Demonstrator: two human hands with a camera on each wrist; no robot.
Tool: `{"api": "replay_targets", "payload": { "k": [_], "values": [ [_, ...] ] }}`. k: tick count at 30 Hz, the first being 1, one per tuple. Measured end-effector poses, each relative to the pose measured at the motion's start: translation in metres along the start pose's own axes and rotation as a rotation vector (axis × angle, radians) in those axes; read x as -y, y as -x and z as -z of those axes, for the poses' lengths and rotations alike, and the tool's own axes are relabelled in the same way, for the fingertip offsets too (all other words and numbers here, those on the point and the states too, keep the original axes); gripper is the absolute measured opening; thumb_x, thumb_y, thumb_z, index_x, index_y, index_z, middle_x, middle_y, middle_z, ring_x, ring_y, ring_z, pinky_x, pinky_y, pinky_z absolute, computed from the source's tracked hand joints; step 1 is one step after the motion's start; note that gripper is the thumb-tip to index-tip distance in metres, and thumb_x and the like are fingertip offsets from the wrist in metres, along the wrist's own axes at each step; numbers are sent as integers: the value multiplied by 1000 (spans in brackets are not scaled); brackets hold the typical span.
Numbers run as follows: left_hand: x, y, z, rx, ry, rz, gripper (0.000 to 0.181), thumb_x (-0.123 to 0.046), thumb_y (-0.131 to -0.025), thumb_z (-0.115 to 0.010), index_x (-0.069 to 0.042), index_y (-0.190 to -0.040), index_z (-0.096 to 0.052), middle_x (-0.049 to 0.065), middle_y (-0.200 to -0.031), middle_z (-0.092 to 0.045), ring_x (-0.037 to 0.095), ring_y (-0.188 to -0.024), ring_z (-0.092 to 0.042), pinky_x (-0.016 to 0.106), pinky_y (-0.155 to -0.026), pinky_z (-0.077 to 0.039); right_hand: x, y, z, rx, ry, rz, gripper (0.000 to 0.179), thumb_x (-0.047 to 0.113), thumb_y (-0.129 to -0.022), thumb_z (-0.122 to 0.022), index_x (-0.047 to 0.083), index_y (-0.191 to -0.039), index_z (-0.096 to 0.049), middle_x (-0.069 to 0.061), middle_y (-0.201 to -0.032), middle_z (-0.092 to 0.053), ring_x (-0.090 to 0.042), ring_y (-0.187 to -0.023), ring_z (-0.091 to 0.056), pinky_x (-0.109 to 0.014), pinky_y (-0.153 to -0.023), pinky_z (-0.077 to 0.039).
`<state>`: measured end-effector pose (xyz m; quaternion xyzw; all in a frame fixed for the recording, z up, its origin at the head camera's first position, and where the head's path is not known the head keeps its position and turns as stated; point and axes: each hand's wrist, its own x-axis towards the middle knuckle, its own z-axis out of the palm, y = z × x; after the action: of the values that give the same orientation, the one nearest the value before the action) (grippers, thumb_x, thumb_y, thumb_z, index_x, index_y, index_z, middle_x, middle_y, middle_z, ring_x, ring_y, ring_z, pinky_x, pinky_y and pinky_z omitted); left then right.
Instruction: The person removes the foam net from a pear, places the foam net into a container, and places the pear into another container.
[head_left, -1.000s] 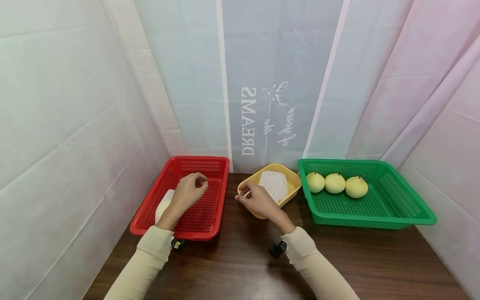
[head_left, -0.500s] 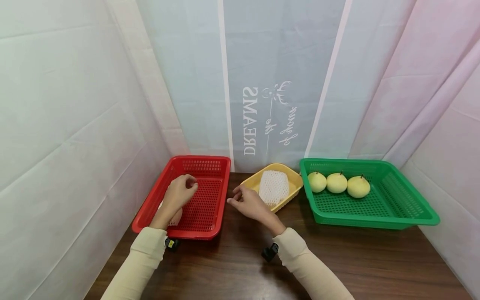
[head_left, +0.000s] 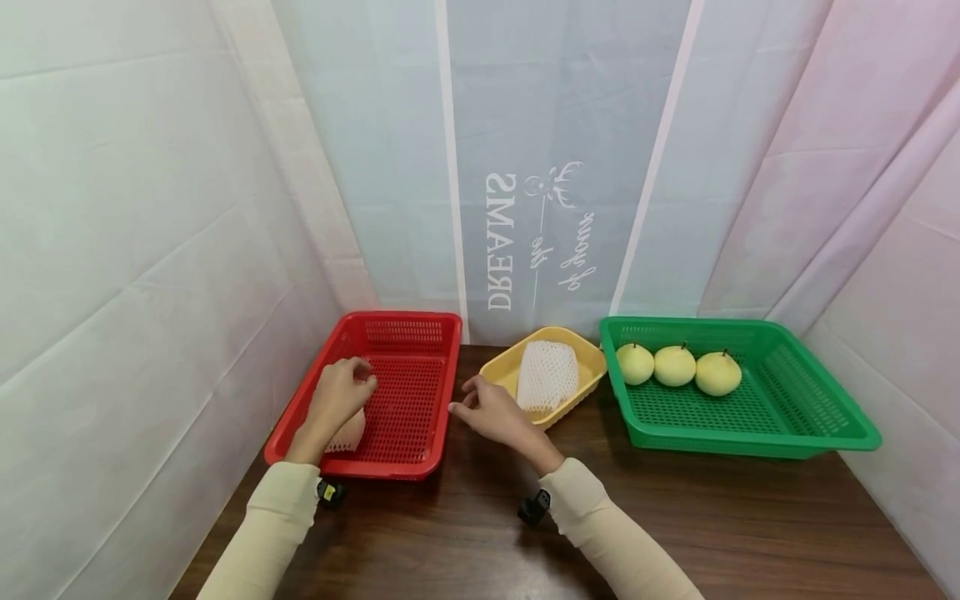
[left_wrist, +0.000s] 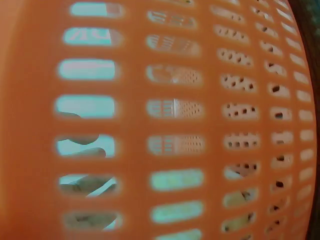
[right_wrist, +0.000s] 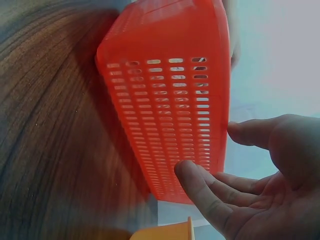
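Note:
My left hand [head_left: 341,393] hangs over the left part of the red basket [head_left: 405,471], fingers loosely bent with nothing visible between them. Partly behind its wrist, a rounded thing in a white foam net [head_left: 348,432] lies in that basket. In the left wrist view the basket's slotted wall [left_wrist: 132,125] covers most of the picture. My right hand [head_left: 498,414] is just right of the red basket, thumb and fingers apart and holding nothing. The right wrist view has its fingertips close by the basket's outer wall [right_wrist: 170,120].
A yellow basket [head_left: 592,379] with white foam netting [head_left: 547,375] stands in the middle, behind my right hand. To the right, a green basket [head_left: 750,443] holds three pale yellow pears [head_left: 675,367]. Fabric hangs along the back and sides of the wooden table [head_left: 465,542].
Both hands have moved left, the left one also slightly nearer. My right hand has come from over the yellow basket to beside the red one. The netted thing now shows right of my left wrist.

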<state>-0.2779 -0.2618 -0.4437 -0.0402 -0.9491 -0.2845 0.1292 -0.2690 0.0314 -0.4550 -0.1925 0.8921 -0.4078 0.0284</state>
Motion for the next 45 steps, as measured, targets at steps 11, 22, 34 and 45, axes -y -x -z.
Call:
{"api": "replay_targets", "payload": {
  "k": [11,22,34,45],
  "values": [
    [10,1,4,81,-14,136,48,-23,-101,-60,4,-141,-60,32,-144,-53,52,-133,-46,69,-107,-41,1,-1,-5,25,-74,-38,42,32,-103,-71,0,-127,-63,-7,-97,-74,-9,-67,-66,-27,-62,-54],
    [21,3,1,154,20,181,59,-22,-101,-65,5,-150,-48,37,-154,-39,55,-140,-41,71,-109,-42,8,3,-11,54,-183,-63,37,29,-104,-70,-3,-122,-64,-11,-94,-76,-40,-86,-77,-32,-64,-61],
    [24,3,-3,205,18,242,80,-20,-94,-76,9,-156,-34,39,-152,-44,56,-141,-44,70,-112,-42,7,1,-16,87,-316,-116,30,24,-104,-69,-2,-117,-63,-11,-92,-75,-21,-70,-75,-52,-74,-65],
    [19,7,-2,228,30,217,71,-20,-93,-76,8,-149,-44,31,-135,-62,42,-117,-63,61,-100,-51,5,-3,-22,89,-479,-186,30,18,-103,-71,-6,-117,-61,-14,-92,-74,-18,-70,-75,-57,-82,-63]
  ]
}}
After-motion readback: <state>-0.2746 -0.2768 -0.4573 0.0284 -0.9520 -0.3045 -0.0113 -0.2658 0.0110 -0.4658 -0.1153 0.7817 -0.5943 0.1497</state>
